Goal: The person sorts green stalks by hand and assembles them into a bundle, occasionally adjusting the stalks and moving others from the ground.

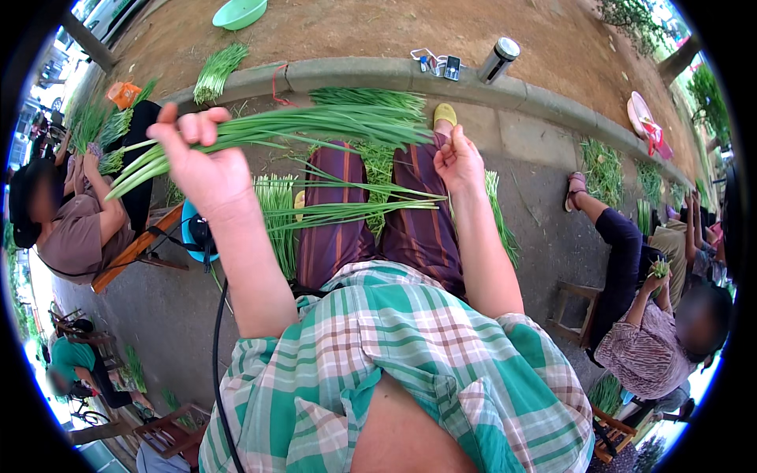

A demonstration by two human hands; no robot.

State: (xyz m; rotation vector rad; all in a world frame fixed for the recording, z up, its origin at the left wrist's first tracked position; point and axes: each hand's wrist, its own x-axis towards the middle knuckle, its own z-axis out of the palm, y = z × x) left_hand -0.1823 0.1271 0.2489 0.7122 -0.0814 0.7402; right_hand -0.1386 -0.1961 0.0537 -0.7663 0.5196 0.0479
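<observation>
My left hand (pixel 204 156) is raised at the left, closed around a bunch of garlic chives (pixel 307 123); the pale stem ends stick out to the left and the green leaves reach right. My right hand (pixel 461 159) is up near my right knee with its fingers curled in; whether it pinches anything cannot be told. Several loose chives (pixel 366 211) lie across my thighs, pale ends to the right. A pile of chives (pixel 275 224) lies beside my left leg, and another bundle (pixel 366 97) rests on the ground beyond my knees. Green trimmings (pixel 377 162) show between my legs.
Along the stone curb (pixel 349 72) stand a steel flask (pixel 499 60) and a phone (pixel 452 68) with a white cable. More chives (pixel 219 71) lean on the curb at left. A green basin (pixel 239 13) is on the dirt. People sit on both sides, and a black cable (pixel 217 366) hangs at my left.
</observation>
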